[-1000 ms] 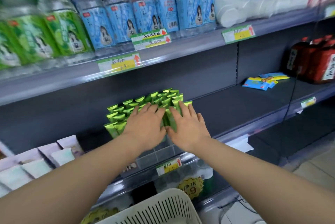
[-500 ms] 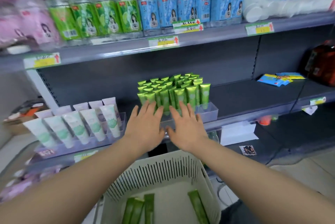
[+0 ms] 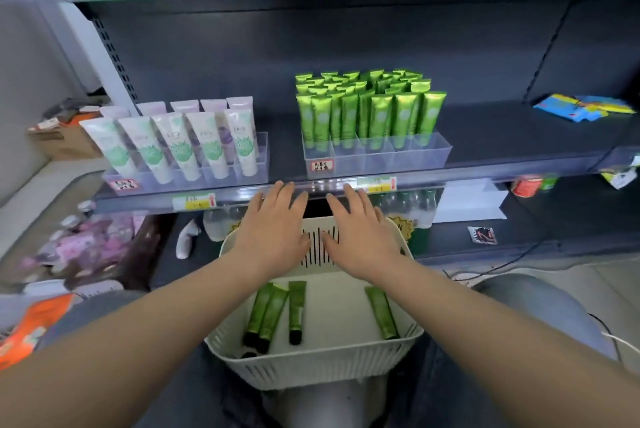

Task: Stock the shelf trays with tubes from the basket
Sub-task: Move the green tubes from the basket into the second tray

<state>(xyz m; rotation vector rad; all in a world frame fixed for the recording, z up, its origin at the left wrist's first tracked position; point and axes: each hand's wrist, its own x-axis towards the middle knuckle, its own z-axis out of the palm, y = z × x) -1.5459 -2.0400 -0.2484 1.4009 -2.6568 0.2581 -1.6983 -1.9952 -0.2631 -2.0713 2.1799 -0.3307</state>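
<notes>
**Both hands released above the basket**

Left hand [image 3: 277, 225] and right hand [image 3: 362, 232] are hovering flat, grasping nothing, over the white basket [image 3: 311, 367]. Green tubes [image 3: 297, 306] are lying inside toward 6 o'clock: likely light, squashy, slick; mid-body pinching suits them.

blue packets [image 3: 581, 107] right | cardboard box [image 3: 65, 142] left | pink packs [image 3: 79, 247] lower left

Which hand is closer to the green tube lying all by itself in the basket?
Right. The right hand hovers open just beyond the lone tube, on its side of the basket. The left hand is farther off, on the side with the three other tubes.
</notes>
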